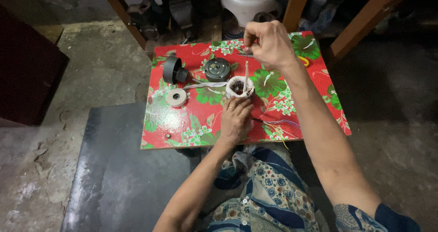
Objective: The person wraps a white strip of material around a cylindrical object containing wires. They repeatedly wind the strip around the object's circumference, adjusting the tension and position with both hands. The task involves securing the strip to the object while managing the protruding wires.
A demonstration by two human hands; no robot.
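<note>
While a tape roll [176,97], a black cap [172,70] and a round motor part [217,69] lie left of the white coil [240,86] on the floral desk [200,118], the left hand [236,120] presses curled fingers against the coil's near side and the right hand [269,42], above it, pinches a thin strip [246,76] that hangs into the coil.

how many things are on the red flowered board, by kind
White-wrapped coil, steadied by the left hand: 1
Thin stick, held by the right hand: 1
Black cap: 1
Round grey motor part: 1
Tape roll: 1
White strip: 1
Wire bundle: 1
Small screw: 1
Total: 8
A yellow item by the right wrist is too hidden to count.
</note>
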